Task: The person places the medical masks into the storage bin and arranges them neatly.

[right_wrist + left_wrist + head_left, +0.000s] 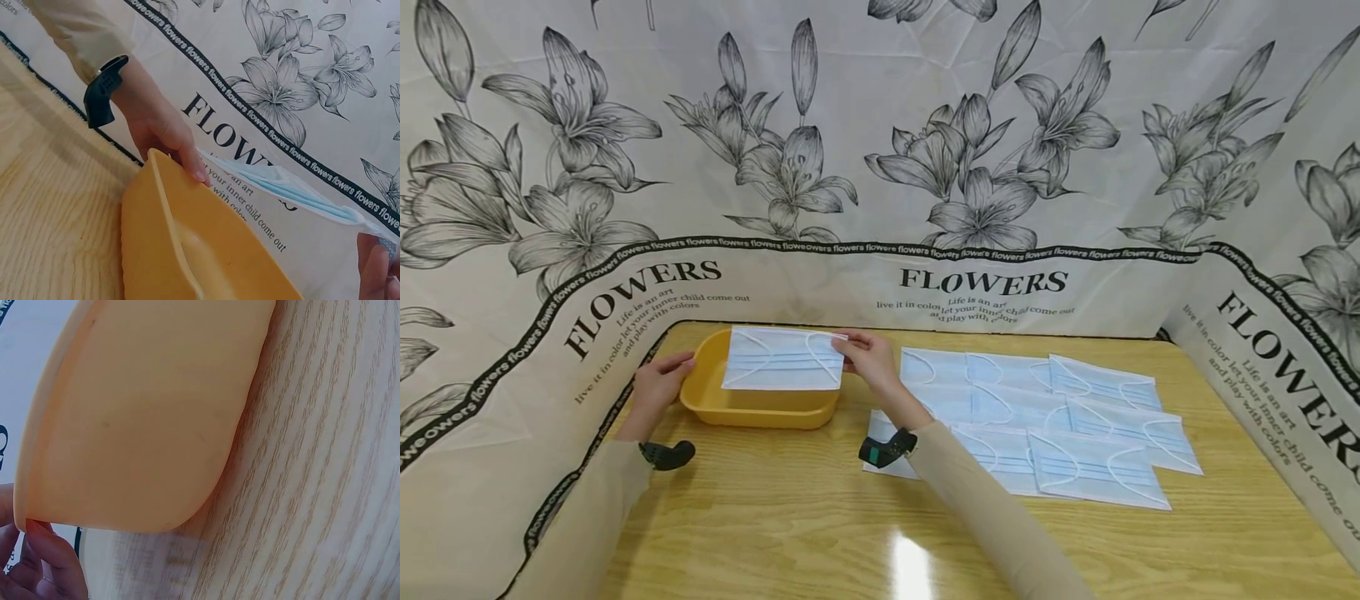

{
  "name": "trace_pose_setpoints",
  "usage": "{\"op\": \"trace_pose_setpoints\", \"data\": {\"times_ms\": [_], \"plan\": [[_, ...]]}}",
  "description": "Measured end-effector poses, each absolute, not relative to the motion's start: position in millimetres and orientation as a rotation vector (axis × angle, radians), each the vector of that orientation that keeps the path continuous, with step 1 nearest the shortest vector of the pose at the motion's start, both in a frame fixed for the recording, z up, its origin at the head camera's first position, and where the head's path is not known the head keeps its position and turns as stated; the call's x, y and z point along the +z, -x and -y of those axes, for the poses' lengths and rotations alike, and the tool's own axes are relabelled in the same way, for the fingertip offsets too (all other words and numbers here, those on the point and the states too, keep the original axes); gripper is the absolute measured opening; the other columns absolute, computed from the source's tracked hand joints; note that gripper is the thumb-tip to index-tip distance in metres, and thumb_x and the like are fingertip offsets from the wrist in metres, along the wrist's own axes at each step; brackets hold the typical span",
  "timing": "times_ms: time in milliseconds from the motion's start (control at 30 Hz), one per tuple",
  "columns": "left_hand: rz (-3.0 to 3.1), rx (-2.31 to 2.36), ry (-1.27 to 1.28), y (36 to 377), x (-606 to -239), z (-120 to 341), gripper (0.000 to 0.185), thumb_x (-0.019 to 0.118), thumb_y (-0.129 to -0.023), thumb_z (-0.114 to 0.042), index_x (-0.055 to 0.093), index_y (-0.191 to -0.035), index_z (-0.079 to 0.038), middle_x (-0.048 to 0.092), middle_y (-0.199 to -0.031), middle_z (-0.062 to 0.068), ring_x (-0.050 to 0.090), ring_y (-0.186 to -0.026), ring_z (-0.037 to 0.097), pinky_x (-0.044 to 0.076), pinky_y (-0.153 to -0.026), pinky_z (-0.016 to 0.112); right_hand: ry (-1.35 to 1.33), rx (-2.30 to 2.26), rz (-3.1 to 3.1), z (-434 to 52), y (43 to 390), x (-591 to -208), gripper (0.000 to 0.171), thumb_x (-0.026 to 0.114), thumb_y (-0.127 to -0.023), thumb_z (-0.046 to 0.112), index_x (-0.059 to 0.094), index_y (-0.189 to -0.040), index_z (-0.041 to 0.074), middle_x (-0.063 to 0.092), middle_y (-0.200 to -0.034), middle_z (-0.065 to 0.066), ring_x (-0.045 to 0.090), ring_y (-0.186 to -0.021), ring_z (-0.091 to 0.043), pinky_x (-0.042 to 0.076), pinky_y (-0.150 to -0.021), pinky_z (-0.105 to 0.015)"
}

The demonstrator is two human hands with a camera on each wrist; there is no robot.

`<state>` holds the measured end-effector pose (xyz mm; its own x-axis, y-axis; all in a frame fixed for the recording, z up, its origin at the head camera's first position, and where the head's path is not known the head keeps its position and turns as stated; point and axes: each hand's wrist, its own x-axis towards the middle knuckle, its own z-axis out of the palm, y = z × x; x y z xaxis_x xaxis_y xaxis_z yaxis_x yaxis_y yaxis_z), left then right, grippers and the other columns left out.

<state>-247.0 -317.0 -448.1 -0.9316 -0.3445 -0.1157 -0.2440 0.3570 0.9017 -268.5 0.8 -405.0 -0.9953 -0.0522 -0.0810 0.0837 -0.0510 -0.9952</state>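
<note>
A yellow plastic basin (760, 415) stands on the table's left side. At its left end my left hand (658, 385) pinches the rim, thumb and fingers on either side in the left wrist view (53, 562). A light blue face mask (784, 360) with white ear loops is held over the basin, covering part of its opening. My right hand (871, 360) grips this mask by its right edge. From the right wrist camera, the mask (294, 187) is seen nearly edge-on above the basin (206, 256). The basin's floor is partly hidden.
Several more face masks (1097, 467) lie flat in overlapping rows on the wooden table (760, 517), right of the basin. A white flower-printed cloth (850, 283) stands behind the table and along its sides. Dark bands with cameras (880, 450) sit on both wrists.
</note>
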Motion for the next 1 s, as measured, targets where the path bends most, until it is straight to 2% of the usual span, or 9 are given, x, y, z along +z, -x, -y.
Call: {"op": "trace_pose_setpoints", "data": {"times_ms": [367, 633, 733, 1000], "plan": [[2.508, -1.671, -0.532, 246.9, -447.4, 319.0, 0.045, 0.051, -0.100, -0.029, 0.052, -0.138, -0.004, 0.049, -0.141, 0.023, 0.051, -0.071, -0.013, 0.051, -0.062, 0.011, -0.002, -2.208, -2.123, 18.7, 276.7, -410.0, 0.024, 0.067, -0.090, 0.010, 0.069, -0.111, 0.000, 0.063, -0.073, 0.006, 0.056, -0.058, -0.003, 0.050, -0.054, -0.015], [2.493, -1.687, -0.542, 247.6, -447.6, 318.5, 0.045, 0.051, -0.099, -0.027, 0.052, -0.137, -0.003, 0.050, -0.140, 0.023, 0.052, -0.067, -0.013, 0.052, -0.060, 0.014, -0.002, -2.167, -2.149, 28.5, 278.3, -406.4, 0.024, 0.067, -0.090, 0.008, 0.069, -0.112, 0.000, 0.062, -0.077, 0.000, 0.055, -0.057, -0.005, 0.051, -0.054, -0.016], [2.498, -1.687, -0.556, 247.5, -446.5, 317.9, 0.045, 0.051, -0.099, -0.027, 0.053, -0.138, -0.004, 0.049, -0.140, 0.023, 0.052, -0.067, -0.013, 0.052, -0.060, 0.014, 0.020, -2.182, -2.149, 33.2, 281.9, -410.6, 0.023, 0.066, -0.090, 0.007, 0.069, -0.112, -0.001, 0.060, -0.076, 0.002, 0.055, -0.055, -0.005, 0.050, -0.053, -0.016], [2.492, -1.706, -0.591, 248.3, -445.2, 316.7, 0.045, 0.052, -0.099, -0.028, 0.052, -0.138, -0.005, 0.048, -0.143, 0.022, 0.051, -0.067, -0.013, 0.052, -0.060, 0.014, 0.054, -2.171, -2.175, 43.1, 283.8, -413.5, 0.023, 0.066, -0.089, 0.006, 0.070, -0.110, -0.002, 0.065, -0.081, -0.005, 0.057, -0.054, -0.005, 0.053, -0.054, -0.020]]}}
